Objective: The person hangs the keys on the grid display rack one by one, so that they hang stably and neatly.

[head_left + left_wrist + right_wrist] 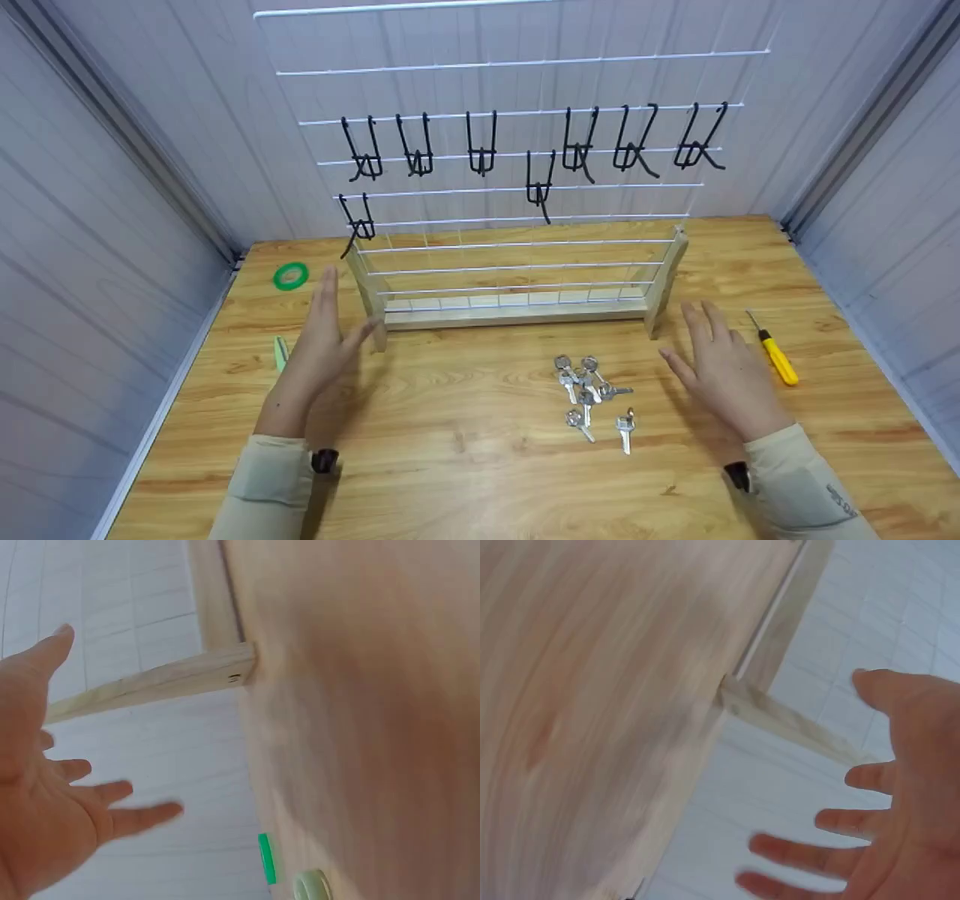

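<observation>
A white wire grid [517, 187] in a wooden base [517, 315] stands upright at the back of the table, with several black wire hooks [480, 146] hung on it. My left hand [319, 352] hovers open, fingers straight, beside the base's left foot [150, 682]. My right hand [724, 371] is open too, just right of the base's right foot [780, 716]. Neither hand holds anything. Several silver keys [592, 397] lie on the table between my hands. In both wrist views the spread fingers [112, 814] [832, 821] show no object in them.
A yellow-handled screwdriver [776, 360] lies right of my right hand. A green tape roll [291, 275] sits at the back left, and a small green piece [280, 352] lies left of my left hand. Grey walls close in the wooden table [480, 480] on three sides.
</observation>
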Tool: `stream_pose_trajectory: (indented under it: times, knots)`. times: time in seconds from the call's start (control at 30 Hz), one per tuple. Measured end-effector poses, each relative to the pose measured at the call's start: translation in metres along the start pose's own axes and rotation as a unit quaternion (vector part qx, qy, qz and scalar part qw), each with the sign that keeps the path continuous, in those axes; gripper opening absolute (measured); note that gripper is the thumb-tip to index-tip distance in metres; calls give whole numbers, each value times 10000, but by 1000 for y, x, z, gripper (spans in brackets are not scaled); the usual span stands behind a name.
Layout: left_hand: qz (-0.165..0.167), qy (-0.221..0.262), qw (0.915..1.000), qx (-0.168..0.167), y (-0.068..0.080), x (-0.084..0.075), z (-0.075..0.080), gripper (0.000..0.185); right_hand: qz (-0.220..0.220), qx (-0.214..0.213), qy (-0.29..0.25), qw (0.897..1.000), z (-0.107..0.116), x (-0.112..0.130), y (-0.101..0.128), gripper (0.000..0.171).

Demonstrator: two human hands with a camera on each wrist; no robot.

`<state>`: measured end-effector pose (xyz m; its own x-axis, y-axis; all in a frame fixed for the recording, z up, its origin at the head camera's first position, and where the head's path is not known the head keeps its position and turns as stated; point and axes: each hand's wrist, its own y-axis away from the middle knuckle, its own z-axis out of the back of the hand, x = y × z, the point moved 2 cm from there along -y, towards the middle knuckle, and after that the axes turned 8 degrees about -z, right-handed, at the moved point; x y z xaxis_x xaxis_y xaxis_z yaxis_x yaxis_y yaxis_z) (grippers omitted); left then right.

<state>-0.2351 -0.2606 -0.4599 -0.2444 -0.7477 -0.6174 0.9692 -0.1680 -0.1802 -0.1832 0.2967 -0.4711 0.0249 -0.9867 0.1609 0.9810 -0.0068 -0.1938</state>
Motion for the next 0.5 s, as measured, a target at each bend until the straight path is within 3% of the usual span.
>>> stream_pose_trajectory:
  times: [0.13,0.33,0.5]
  knots:
    - [-21,891,9957,-267,-17,0,14,104,260,150,-230,9993,2,9,6,70]
    - [-66,1754,9840,-288,-39,-2,26,96,386,1165,-627,9905,-5,24,22,63]
    - [-114,2223,9748,-142,-48,-3,27,86,252,2008,-893,9752,-17,37,31,39]
